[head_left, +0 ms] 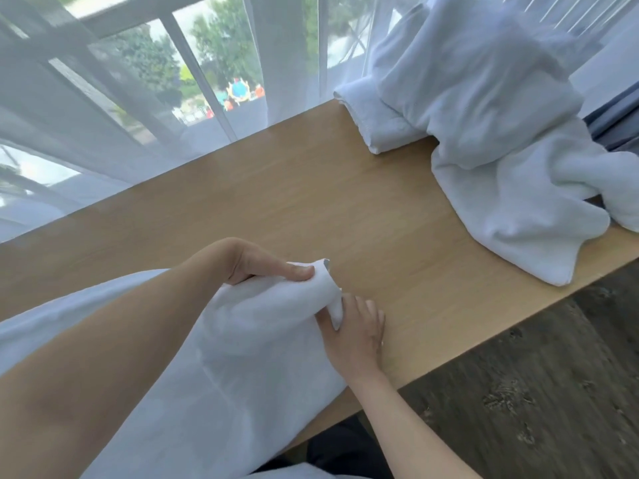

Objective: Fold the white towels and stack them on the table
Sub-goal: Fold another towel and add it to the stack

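both hands pinch one white towel [242, 340] at table's [276, 202] near edge: left hand [256, 262] w/ thumb pressed on a raised corner, right hand [356, 335] curled on fold below. unfolded towel pile [501, 150] sits at far right corner by curtain [121, 115].

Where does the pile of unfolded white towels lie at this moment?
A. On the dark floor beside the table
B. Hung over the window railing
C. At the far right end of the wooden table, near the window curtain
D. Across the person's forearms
C: the pile of towels sits heaped on the wooden table at its far right end beside the sheer curtain, while both hands grip a separate towel nearer the person.
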A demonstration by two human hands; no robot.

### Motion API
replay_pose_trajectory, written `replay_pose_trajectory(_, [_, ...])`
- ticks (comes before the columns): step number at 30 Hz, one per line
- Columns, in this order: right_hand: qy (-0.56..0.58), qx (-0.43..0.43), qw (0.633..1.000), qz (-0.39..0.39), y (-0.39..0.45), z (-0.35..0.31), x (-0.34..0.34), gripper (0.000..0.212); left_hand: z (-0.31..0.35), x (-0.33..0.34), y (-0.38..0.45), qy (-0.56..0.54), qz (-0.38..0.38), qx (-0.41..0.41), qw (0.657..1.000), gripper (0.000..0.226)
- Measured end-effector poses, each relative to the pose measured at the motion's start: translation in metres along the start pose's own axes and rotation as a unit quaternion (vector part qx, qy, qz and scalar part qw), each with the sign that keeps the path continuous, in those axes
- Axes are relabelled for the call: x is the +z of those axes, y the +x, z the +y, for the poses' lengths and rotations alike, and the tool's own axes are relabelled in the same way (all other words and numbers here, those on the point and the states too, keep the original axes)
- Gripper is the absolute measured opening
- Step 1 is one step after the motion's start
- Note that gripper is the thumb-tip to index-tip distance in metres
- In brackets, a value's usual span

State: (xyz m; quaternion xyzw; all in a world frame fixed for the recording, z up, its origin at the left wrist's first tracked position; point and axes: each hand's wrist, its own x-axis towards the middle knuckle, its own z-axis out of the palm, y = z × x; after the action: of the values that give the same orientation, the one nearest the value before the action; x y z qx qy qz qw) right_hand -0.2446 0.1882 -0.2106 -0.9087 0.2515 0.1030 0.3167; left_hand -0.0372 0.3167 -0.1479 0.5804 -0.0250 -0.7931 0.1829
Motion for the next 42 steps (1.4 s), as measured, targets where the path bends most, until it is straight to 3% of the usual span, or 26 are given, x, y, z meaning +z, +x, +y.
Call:
replay_pose_trajectory(6, [0.073, -0.021, 0.997, -0.018, 0.001, 0.01, -0.011, 0.053, 0.007, -0.009, -0.003, 0.027, 0.007, -0.003, 1.0, 0.084])
replay_pose_trajectory(8, [0.074, 0.005, 0.997, -0.025, -0.003, 0.019, -0.015, 0.054, 0.014, -0.019, -0.013, 0.018, 0.114, 0.034, 0.993, 0.085])
replay_pose_trajectory(9, [0.062, 0.022, 0.998, -0.021, -0.005, 0.024, -0.017, 0.053, 0.016, -0.025, -0.015, 0.034, 0.228, 0.067, 0.971, 0.084])
replay_pose_trajectory(11, [0.036, 0.049, 0.998, 0.005, -0.008, 0.032, -0.02, 0.051, 0.026, -0.035, -0.012, 0.096, 0.453, 0.158, 0.872, 0.069])
replay_pose_trajectory(13, [0.015, 0.065, 0.997, 0.027, -0.005, 0.034, -0.023, 0.049, 0.035, -0.034, 0.002, 0.172, 0.535, 0.228, 0.795, 0.062])
replay_pose_trajectory(16, [-0.01, 0.075, 0.997, 0.025, 0.005, 0.033, -0.025, 0.047, 0.037, -0.021, 0.029, 0.214, 0.581, 0.177, 0.765, 0.087])
replay_pose_trajectory(19, [-0.017, 0.07, 0.997, 0.027, 0.006, 0.033, -0.025, 0.047, 0.027, -0.014, 0.046, 0.197, 0.62, 0.081, 0.755, 0.085])
replay_pose_trajectory(23, [-0.01, 0.069, 0.997, 0.017, 0.004, 0.034, -0.028, 0.047, 0.034, -0.027, 0.038, 0.185, 0.583, 0.046, 0.789, 0.078])
replay_pose_trajectory(26, [-0.014, 0.059, 0.998, 0.034, 0.006, 0.033, -0.037, 0.045, 0.05, -0.038, 0.026, 0.142, 0.548, 0.085, 0.82, 0.065])
replay_pose_trajectory(28, [-0.023, 0.04, 0.996, 0.078, 0.014, 0.034, -0.047, 0.043, 0.056, -0.044, 0.028, 0.106, 0.577, 0.168, 0.792, 0.06])
replay_pose_trajectory(30, [-0.039, 0.032, 0.993, 0.108, 0.028, 0.038, -0.058, 0.035, 0.059, -0.046, 0.035, 0.107, 0.624, 0.277, 0.723, 0.054])
replay_pose_trajectory(32, [-0.072, 0.052, 0.991, 0.098, 0.044, 0.043, -0.065, 0.025, 0.058, -0.039, 0.041, 0.107, 0.648, 0.344, 0.67, 0.076])
replay_pose_trajectory(34, [-0.106, 0.064, 0.986, 0.115, 0.051, 0.046, -0.066, 0.032, 0.051, -0.025, 0.047, 0.105, 0.664, 0.358, 0.649, 0.087])
replay_pose_trajectory(37, [-0.135, -0.039, 0.979, 0.151, 0.046, 0.031, -0.05, 0.043, 0.009, 0.013, 0.068, 0.147, 0.713, 0.267, 0.632, 0.07])
replay_pose_trajectory(40, [-0.159, -0.177, 0.969, 0.061, 0.035, 0.014, -0.024, 0.053, -0.053, 0.062, 0.093, 0.171, 0.716, 0.142, 0.662, 0.079])
replay_pose_trajectory(42, [-0.178, -0.196, 0.964, 0.006, 0.037, 0.014, -0.015, 0.056, -0.081, 0.078, 0.106, 0.214, 0.71, 0.109, 0.662, 0.086])
